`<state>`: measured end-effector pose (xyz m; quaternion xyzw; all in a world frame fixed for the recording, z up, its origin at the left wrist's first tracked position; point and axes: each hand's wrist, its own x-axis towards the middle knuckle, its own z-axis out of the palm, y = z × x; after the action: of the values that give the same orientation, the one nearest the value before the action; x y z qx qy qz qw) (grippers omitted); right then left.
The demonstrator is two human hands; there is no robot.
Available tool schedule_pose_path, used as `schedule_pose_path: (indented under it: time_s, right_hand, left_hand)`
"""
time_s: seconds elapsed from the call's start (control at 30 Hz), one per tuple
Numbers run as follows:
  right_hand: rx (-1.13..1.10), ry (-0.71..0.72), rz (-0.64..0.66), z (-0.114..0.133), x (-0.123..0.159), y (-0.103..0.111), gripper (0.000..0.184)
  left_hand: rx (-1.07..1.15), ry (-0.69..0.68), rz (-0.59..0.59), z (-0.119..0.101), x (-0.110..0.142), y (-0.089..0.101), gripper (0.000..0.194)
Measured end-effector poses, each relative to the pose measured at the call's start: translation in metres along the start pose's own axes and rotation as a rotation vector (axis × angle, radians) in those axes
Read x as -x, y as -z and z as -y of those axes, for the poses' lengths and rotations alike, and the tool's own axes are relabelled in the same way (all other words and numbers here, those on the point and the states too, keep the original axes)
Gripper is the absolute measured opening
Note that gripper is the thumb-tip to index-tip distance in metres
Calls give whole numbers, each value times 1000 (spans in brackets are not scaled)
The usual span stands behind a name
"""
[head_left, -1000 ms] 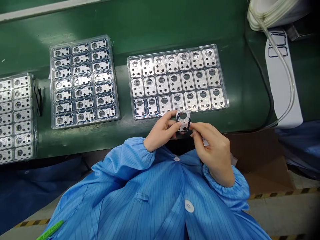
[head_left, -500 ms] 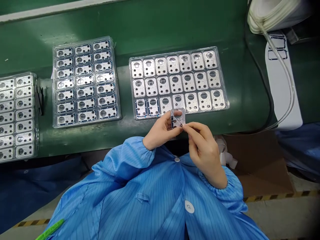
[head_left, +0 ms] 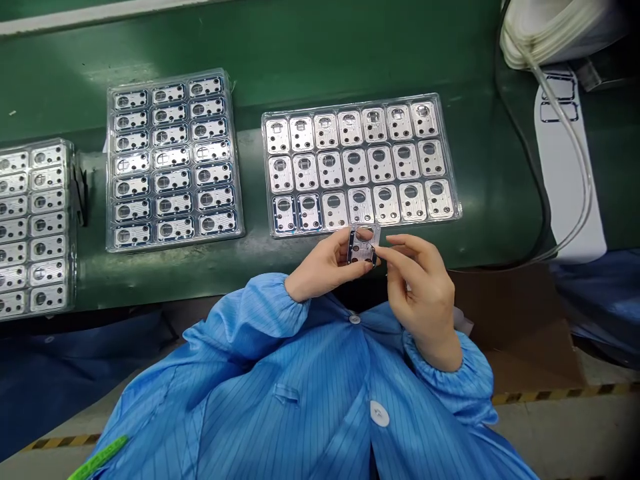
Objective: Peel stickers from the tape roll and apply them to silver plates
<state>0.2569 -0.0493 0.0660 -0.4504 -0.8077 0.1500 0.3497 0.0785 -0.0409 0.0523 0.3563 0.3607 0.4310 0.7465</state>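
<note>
My left hand (head_left: 323, 265) grips a small silver metal plate (head_left: 361, 244) with a round hole, holding it by its left edge just in front of the near rim of a clear tray. My right hand (head_left: 417, 287) pinches at the plate's right lower corner with thumb and forefinger, the other fingers stretched out above. The clear tray (head_left: 453, 175) lies on the green table and holds three rows of the same silver plates; the two at its near left corner have dark blue rims.
A second clear tray (head_left: 173, 159) of plates lies to the left, a third tray (head_left: 35, 227) at the far left edge. White tubing (head_left: 560, 100) and a white strip (head_left: 563, 167) lie at the right. A brown cardboard box (head_left: 525, 313) sits below the table edge.
The plate has been turned in my left hand, and my right hand has shifted around its right edge, from gripping the side to pinching at the lower corner.
</note>
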Motion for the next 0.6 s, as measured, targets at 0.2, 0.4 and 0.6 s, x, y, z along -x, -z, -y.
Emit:
schedule_pose_path:
  time_s: [0.2, 0.4, 0.6]
  right_hand:
    - [182, 117, -39, -14, 4, -3, 45]
    - [279, 111, -164, -18, 1, -6, 45]
    - [-93, -138, -106, -3, -3, -6, 13]
  left_hand:
    - [17, -11, 35, -2, 2, -1, 44]
    - [-5, 8, 27, -3, 4, -4, 44]
    - [-60, -21, 10, -1, 4, -6, 45]
